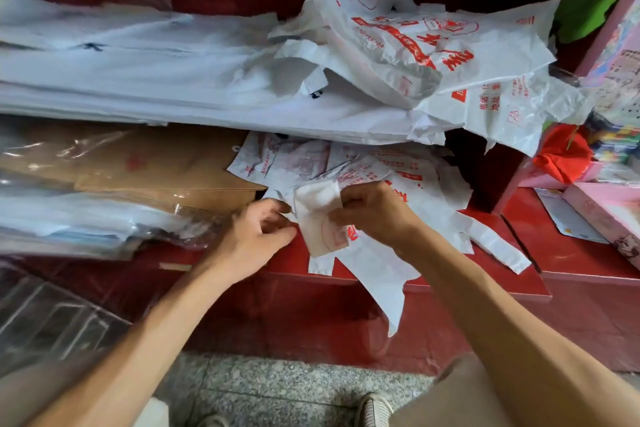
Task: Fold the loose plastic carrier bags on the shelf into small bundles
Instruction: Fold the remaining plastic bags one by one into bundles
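Note:
A white plastic carrier bag with red print (320, 215), partly folded into a narrow strip, lies on the red shelf (450, 274). My right hand (372, 210) pinches its upper right edge. My left hand (258, 234) has curled fingers at the strip's left edge and pinches it there. The bag's lower end (384, 284) hangs over the shelf's front edge. Several more loose printed bags (346, 163) lie flat just behind it. A crumpled heap of printed bags (433, 48) sits on the stack above.
A long stack of flat white bags (156, 73) fills the upper left. Brown paper bags in clear wrap (138, 166) lie at left. Pink boxes (609, 215) and a red bundle (561, 152) stand at right. Grey stone floor (277, 388) lies below.

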`<action>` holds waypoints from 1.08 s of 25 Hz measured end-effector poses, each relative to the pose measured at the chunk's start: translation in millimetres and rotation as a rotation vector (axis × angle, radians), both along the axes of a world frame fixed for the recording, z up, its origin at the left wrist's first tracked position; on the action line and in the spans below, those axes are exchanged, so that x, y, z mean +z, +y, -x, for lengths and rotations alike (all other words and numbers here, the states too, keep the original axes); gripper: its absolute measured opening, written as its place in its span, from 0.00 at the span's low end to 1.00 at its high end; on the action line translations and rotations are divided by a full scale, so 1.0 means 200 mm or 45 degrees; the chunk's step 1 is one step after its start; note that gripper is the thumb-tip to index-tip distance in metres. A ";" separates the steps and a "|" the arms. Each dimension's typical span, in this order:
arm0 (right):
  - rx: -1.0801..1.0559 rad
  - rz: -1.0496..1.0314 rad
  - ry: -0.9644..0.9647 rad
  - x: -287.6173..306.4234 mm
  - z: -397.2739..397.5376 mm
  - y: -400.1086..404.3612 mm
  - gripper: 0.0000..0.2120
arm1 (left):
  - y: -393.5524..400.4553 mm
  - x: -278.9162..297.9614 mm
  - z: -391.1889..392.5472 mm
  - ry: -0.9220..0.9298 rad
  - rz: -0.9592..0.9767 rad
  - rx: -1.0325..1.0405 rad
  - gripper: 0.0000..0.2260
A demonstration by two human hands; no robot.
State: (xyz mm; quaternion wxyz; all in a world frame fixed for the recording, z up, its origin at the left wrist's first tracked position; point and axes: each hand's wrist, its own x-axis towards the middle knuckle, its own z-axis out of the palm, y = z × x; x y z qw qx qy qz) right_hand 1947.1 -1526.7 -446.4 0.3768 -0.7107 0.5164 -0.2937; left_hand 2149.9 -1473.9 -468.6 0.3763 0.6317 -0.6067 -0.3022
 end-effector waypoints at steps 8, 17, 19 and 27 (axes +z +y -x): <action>0.426 -0.108 -0.421 0.19 -0.92 0.19 0.07 | 0.75 0.10 -1.06 -1.245 0.003 0.429 0.28; 0.700 -0.208 -0.417 0.24 -1.99 0.37 0.04 | 1.16 -0.22 -1.77 -1.292 -0.254 0.818 0.26; 0.722 -0.226 -0.392 0.22 -2.17 0.35 0.04 | 1.10 -0.27 -1.89 -1.302 -0.325 0.821 0.31; 0.822 -0.336 -0.284 -0.12 -2.48 0.34 0.06 | 1.15 -0.39 -2.08 -1.242 -0.267 0.762 0.32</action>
